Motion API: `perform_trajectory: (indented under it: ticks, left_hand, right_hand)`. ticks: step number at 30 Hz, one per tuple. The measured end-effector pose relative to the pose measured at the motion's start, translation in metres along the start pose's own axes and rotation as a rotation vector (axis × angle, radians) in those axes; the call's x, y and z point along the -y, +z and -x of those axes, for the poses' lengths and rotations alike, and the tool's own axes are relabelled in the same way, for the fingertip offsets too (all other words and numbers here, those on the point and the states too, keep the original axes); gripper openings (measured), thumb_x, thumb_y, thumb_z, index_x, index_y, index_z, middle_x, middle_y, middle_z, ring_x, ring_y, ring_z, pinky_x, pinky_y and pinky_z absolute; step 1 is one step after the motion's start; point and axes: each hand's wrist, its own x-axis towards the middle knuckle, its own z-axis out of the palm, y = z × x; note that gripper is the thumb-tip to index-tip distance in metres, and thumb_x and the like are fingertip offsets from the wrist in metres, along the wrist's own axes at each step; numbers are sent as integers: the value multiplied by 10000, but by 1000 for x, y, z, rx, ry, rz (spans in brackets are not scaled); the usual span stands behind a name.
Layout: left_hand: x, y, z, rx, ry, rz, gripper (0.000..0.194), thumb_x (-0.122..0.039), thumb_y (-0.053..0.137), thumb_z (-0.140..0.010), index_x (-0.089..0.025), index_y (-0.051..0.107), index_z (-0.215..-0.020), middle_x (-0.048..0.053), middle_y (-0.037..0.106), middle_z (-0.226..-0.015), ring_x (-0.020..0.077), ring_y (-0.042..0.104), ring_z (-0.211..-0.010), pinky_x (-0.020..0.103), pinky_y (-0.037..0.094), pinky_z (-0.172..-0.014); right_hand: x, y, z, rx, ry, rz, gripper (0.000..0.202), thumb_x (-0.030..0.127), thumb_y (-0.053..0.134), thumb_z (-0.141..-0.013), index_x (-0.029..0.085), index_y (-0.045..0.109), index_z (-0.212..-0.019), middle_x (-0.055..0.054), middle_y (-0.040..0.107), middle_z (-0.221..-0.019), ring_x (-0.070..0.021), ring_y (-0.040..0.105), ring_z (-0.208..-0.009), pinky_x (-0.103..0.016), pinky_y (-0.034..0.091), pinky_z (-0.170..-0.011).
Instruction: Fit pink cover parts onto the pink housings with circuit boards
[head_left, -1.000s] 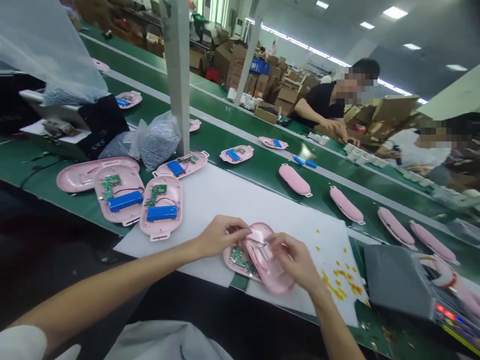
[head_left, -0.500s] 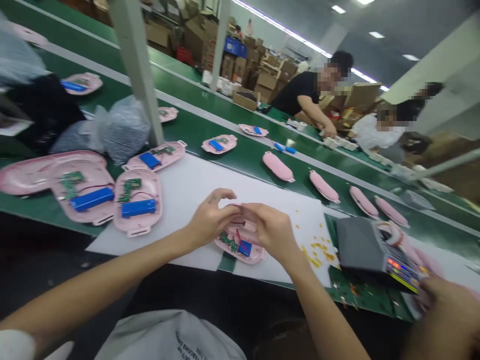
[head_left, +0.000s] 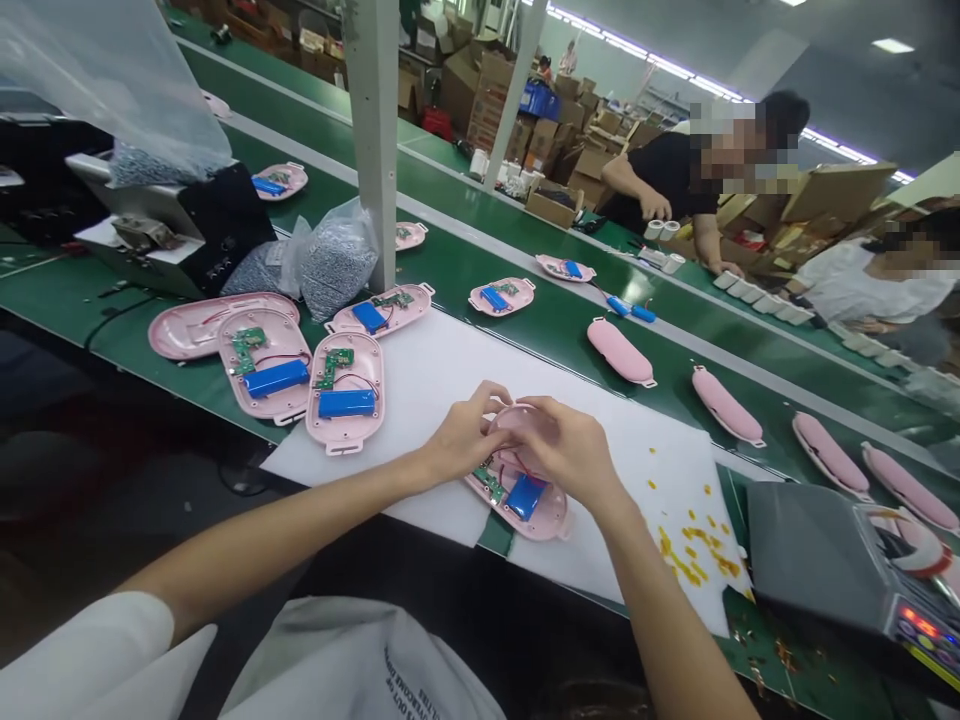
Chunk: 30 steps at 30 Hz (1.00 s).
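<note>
Both hands meet over an open pink casing half (head_left: pixel 529 500) lying on the white mat (head_left: pixel 450 370) at the table's near edge. The left hand (head_left: pixel 469 437) and right hand (head_left: pixel 571 448) pinch a second pink shell (head_left: pixel 516 422) above its blue battery (head_left: pixel 525 495).

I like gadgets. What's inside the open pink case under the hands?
Inside the pink case: a blue battery and green circuit board. Both hands cover the far end.

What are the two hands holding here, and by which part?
Both the left hand and right hand grip the far end of the open pink shell lying on the white mat; exact finger contact is hidden.
</note>
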Motion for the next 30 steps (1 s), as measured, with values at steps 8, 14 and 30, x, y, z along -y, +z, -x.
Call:
perform_trajectory:
  ticks: [8, 14, 30]
  left_hand:
    - [2, -9, 1, 10, 24, -146, 365, -389, 724, -801, -204, 482, -1000, 23, 636, -993, 95, 593, -551, 199, 418, -447]
    - [-4, -19, -4, 146, 77, -187, 434, -364, 704, -811, -205, 460, -1132, 36, 676, -969, 149, 660, -671, 248, 505, -582]
    - [-19, -15, -13, 92, -205, -388, 450, -616, 713, -736, -207, 631, -907, -14, 720, -691, 198, 654, -609, 244, 487, -525]
  right_hand:
    - [-5, 7, -10, 86, -70, -12, 230, 200, 607, -790, 237, 708, -993, -14, 753, -987, -201, 691, -878, -308, 510, -781]
    - [0, 8, -12, 49, -86, 2, 257, 173, 608, -743, 222, 720, -969, -16, 758, -939, -204, 693, -826, -306, 514, -754]
    - [-5, -8, 0, -57, -216, 39, 298, 187, 659, -818, 202, 689, -1115, -54, 729, -1102, -212, 667, -1047, -317, 507, -928]
